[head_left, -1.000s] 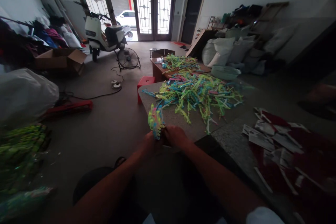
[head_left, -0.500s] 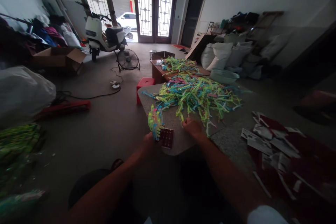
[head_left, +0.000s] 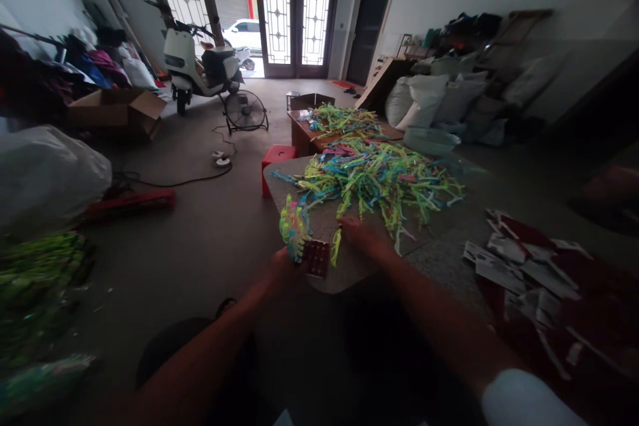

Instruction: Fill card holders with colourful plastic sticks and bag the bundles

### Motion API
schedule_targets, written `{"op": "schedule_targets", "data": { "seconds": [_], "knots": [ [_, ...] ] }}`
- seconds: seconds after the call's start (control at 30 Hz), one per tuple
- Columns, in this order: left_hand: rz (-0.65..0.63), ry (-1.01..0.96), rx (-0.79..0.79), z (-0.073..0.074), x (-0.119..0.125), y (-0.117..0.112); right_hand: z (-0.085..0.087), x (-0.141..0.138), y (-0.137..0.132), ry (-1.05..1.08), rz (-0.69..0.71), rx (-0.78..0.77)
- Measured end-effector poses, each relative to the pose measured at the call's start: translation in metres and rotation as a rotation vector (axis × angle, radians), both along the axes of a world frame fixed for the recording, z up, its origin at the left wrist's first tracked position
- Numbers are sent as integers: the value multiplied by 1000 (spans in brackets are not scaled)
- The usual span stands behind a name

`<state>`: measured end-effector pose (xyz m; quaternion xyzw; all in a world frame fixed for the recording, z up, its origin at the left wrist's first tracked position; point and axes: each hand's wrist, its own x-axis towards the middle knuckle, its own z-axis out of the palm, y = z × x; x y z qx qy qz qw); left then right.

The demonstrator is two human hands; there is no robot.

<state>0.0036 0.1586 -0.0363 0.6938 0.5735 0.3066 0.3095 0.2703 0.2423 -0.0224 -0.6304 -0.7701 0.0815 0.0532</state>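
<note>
My left hand (head_left: 285, 265) is closed on the edge of a dark red card (head_left: 317, 258) that shows rows of small pale marks. A fanned row of yellow, blue and pink plastic strips (head_left: 294, 226) stands along the card's left side. To the right of the card, my right hand (head_left: 362, 235) pinches a yellow-green plastic strip (head_left: 336, 247), which hangs down from the fingertips. Just beyond both hands, a tangled pile of similar strips (head_left: 379, 173) covers much of the grey table (head_left: 344, 276). What the strips are is too small to make out.
More strips lie on a brown table (head_left: 302, 136) behind. A red stool (head_left: 278, 156) stands left of the grey table. Dark red and white cards (head_left: 519, 266) are heaped at right. A fan (head_left: 245, 110), a scooter (head_left: 200, 66) and a cable (head_left: 184, 183) occupy the floor.
My right hand has moved a little left from the pile's near edge. A yellow-green strip now dangles from its fingers close to the card. My left hand has hardly moved.
</note>
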Motion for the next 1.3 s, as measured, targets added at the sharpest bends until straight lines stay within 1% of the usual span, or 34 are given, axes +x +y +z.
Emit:
{"op": "schedule_targets", "data": {
  "seconds": [0.13,0.2,0.4,0.5,0.57,0.63,0.7,0.77,0.83,0.9,1.0,1.07,1.13,1.17,1.23,1.3],
  "knots": [
    [-28,-14,49,-1,-1,0,-1,-3,5,-149,35,-29],
    [-44,-16,40,-2,-1,0,-1,1,4,-170,59,-18],
    [-27,-10,27,1,-2,-3,-1,29,-7,-213,221,67],
    [26,-32,6,5,-3,-3,-2,46,-15,-242,290,90],
    [61,-40,5,7,-4,-2,-3,57,-20,-242,311,106],
    [68,-47,2,8,-6,-1,-5,67,-25,-246,324,130],
    [58,-43,-11,7,-7,0,-7,76,-30,-251,338,141],
    [61,-20,-20,2,-9,1,-9,82,-34,-230,339,142],
    [64,30,-8,-5,-9,2,-11,83,-37,-151,303,133],
    [49,68,31,-11,-8,3,-14,77,-40,20,213,123],
    [20,55,75,-17,-6,4,-18,57,-44,406,11,96],
    [13,37,90,-17,-4,5,-20,38,-45,701,-114,24],
    [-4,24,104,-16,-3,4,-22,19,-46,953,-177,-90],
    [-15,17,105,-15,-3,4,-23,11,-45,1040,-193,-147],
    [-20,8,103,-14,-3,3,-26,-3,-45,1116,-220,-211],
    [-16,17,109,-13,-2,3,-30,-13,-45,1084,-240,-210]
  ]
}}
